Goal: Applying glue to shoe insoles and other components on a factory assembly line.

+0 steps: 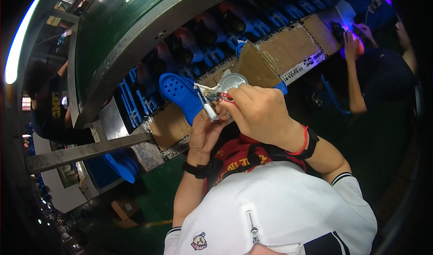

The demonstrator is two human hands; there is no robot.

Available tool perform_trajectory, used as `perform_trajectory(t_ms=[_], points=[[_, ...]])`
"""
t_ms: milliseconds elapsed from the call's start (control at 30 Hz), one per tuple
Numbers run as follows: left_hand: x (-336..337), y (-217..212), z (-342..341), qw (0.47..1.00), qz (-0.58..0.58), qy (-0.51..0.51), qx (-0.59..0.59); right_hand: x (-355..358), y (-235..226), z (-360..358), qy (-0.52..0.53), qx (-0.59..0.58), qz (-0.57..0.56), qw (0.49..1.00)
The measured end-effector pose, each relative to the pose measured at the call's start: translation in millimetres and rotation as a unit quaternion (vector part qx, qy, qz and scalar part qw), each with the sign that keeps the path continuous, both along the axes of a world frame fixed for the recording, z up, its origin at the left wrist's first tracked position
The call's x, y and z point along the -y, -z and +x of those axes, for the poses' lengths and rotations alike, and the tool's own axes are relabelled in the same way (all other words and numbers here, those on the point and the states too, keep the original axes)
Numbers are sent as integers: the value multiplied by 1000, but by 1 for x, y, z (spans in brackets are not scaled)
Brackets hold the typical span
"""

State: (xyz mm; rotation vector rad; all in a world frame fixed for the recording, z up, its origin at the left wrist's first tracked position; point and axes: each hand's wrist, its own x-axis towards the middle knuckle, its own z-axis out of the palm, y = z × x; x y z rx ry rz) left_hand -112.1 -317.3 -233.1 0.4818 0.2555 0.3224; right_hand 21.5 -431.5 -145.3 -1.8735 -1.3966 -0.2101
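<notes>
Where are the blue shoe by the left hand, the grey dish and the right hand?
Blue shoe (186,100): head view, just below the holes.
Grey dish (233,76): head view, inside its rim.
Right hand (263,113): head view, back of hand.

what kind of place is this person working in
Most likely a shoe factory: there's a blue clog in front of the person, more blue shoe-like pieces at lower left, and a co-worker near purple light on the right.

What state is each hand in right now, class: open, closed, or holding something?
Left hand: closed, holding a small white-and-metal piece, kind unclear.
Right hand: closed, holding a red tool.
</notes>
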Motion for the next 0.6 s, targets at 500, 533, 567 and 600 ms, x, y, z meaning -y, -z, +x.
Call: perform_trajectory(t_ms=[500,533,567,600], points=[[4,-2,1,1000,20,-11,-13,2,-4,-2,-9,28,-32,999],[3,-1,1,1000,15,-13,-16,3,-4,-2,-9,31,-36,999],[4,-3,2,1000,14,-13,-17,4,-5,-2,-7,32,-40,999],[5,-8,3,1000,24,0,-10,2,-3,-1,-7,32,-40,999]])
